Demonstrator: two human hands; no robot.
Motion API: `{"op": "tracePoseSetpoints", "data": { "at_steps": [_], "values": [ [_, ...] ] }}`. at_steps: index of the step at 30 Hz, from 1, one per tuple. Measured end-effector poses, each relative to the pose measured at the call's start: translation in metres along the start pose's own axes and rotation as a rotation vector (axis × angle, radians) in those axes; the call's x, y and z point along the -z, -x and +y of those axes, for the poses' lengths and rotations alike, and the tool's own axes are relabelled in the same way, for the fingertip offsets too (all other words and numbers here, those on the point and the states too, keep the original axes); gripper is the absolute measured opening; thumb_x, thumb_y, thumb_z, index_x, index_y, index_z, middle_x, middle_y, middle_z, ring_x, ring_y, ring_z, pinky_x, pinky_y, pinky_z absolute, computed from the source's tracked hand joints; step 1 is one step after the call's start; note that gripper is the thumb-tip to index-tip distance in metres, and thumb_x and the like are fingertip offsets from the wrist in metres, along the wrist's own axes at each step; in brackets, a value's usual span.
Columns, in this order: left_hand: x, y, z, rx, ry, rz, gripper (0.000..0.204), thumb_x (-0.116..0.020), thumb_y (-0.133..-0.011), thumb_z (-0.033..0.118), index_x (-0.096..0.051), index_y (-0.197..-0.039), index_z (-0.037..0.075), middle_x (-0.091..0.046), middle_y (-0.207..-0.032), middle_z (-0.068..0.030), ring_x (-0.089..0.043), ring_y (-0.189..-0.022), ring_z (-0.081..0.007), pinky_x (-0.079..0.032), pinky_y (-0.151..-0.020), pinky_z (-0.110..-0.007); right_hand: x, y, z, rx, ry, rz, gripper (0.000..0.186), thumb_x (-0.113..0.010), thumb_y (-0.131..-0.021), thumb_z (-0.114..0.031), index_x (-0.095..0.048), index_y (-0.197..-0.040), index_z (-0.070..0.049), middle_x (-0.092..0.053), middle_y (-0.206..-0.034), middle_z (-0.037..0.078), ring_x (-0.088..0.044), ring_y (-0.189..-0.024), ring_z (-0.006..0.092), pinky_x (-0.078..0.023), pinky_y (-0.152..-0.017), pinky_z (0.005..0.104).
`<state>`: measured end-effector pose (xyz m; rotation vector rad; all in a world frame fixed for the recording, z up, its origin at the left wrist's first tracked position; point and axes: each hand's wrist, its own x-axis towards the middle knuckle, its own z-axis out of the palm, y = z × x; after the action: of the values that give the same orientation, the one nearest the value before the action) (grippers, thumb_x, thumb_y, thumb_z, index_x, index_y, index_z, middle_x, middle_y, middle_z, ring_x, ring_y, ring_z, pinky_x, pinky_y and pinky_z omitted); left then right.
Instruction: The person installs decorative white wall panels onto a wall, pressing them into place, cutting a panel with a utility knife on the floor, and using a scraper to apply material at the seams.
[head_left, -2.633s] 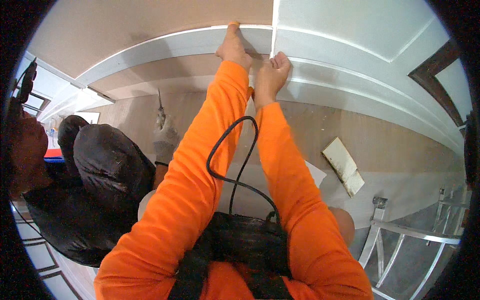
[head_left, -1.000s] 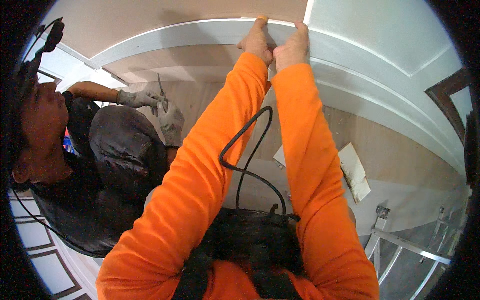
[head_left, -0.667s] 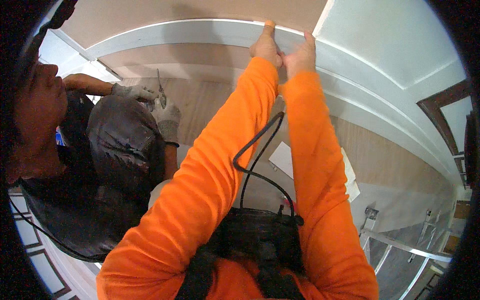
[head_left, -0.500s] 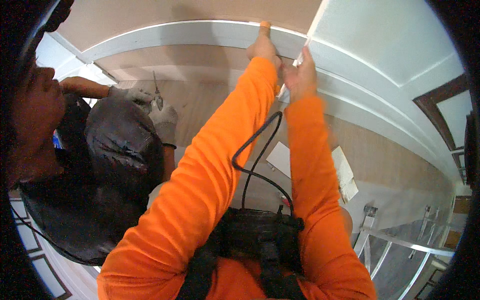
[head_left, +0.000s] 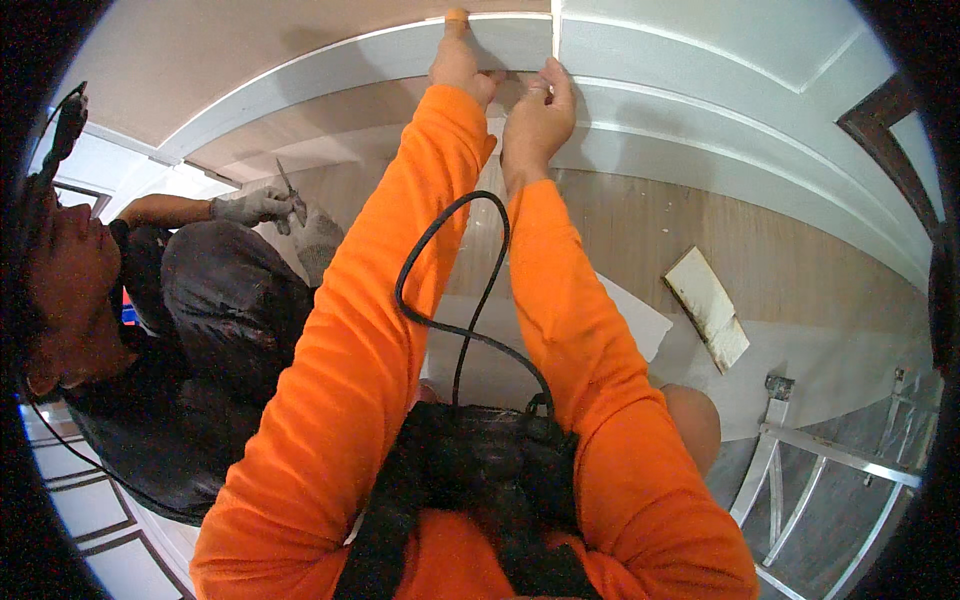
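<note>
My left hand point(head_left: 455, 68) reaches up to a white curved moulding point(head_left: 330, 70), its fingers curled and one finger stretched flat against the moulding's face. Just to the right, my right hand point(head_left: 538, 108) is held at the moulding beside a vertical seam point(head_left: 555, 35), thumb and fingertips pinched together. Whether anything small sits in that pinch is not visible. Both arms wear orange sleeves.
A co-worker in dark clothes at the left holds a thin pointed tool point(head_left: 290, 190) in grey-gloved hands point(head_left: 262, 205). A black cable point(head_left: 450, 300) loops to a black pouch point(head_left: 480, 470) on my chest. Below lie a white-and-brown board offcut point(head_left: 708, 308) and a metal frame point(head_left: 830, 465).
My right hand has slid down from the moulding's top edge to just under the seam. My left hand stays pressed on the moulding. The co-worker's gloved hands have shifted little.
</note>
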<state>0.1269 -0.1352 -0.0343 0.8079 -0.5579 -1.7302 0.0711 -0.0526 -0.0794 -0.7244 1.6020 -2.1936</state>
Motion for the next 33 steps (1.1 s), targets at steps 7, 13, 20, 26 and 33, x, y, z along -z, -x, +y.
{"op": "tracePoseSetpoints", "data": {
  "at_steps": [7, 13, 20, 26, 33],
  "values": [
    [0.013, -0.007, 0.01, -0.022, -0.041, -0.191, 0.069, -0.064, -0.086, 0.051, -0.039, -0.136, 0.01, -0.046, -0.134, -0.0205, -0.043, -0.124, -0.0444, -0.036, -0.102, -0.061, 0.026, -0.02, 0.027, 0.224, 0.104, 0.112, 0.028, -0.057, -0.083, -0.002, -0.062, -0.11, 0.0, -0.063, -0.105, 0.019, -0.059, -0.104, 0.0336, -0.046, -0.091, 0.0403],
    [-0.027, 0.013, -0.014, 0.122, -0.027, 0.076, 0.08, -0.057, -0.092, 0.052, -0.03, -0.149, 0.004, -0.033, -0.152, -0.0147, -0.034, -0.135, -0.0322, -0.025, -0.113, -0.044, 0.175, -0.029, 0.07, 0.175, 0.978, -1.076, 0.024, -0.057, -0.087, -0.022, -0.065, -0.097, -0.002, -0.068, -0.095, 0.021, -0.065, -0.091, 0.038, -0.051, -0.082, 0.0466],
    [-0.002, -0.052, -0.007, -0.297, 0.091, -0.059, 0.069, -0.055, -0.095, 0.044, -0.037, -0.144, 0.0, -0.04, -0.147, -0.0147, -0.037, -0.134, -0.0275, -0.028, -0.112, -0.037, 0.288, 0.016, 0.064, 0.2, 1.634, -1.87, 0.042, -0.065, -0.084, -0.045, -0.063, -0.096, -0.005, -0.067, -0.091, 0.018, -0.066, -0.091, 0.037, -0.051, -0.075, 0.0502],
    [0.006, -0.051, -0.011, -0.288, 0.166, -0.122, 0.064, -0.052, -0.097, 0.041, -0.038, -0.143, -0.002, -0.04, -0.147, -0.0149, -0.036, -0.134, -0.0273, -0.025, -0.113, -0.036, 0.336, 0.113, 0.045, -0.258, 1.508, -1.983, 0.034, -0.06, -0.087, -0.032, -0.057, -0.105, -0.003, -0.067, -0.086, 0.022, -0.068, -0.08, 0.038, -0.053, -0.065, 0.0479],
    [0.013, -0.044, -0.001, -0.277, 0.149, -0.138, 0.06, -0.051, -0.098, 0.038, -0.04, -0.141, -0.002, -0.043, -0.143, -0.0137, -0.039, -0.13, -0.0267, -0.027, -0.111, -0.036, 0.266, 0.085, 0.037, -0.128, 1.112, -1.347, 0.036, -0.049, -0.093, -0.021, -0.046, -0.124, -0.002, -0.062, -0.111, 0.028, -0.061, -0.1, 0.0459, -0.048, -0.088, 0.0523]
  ]
}}
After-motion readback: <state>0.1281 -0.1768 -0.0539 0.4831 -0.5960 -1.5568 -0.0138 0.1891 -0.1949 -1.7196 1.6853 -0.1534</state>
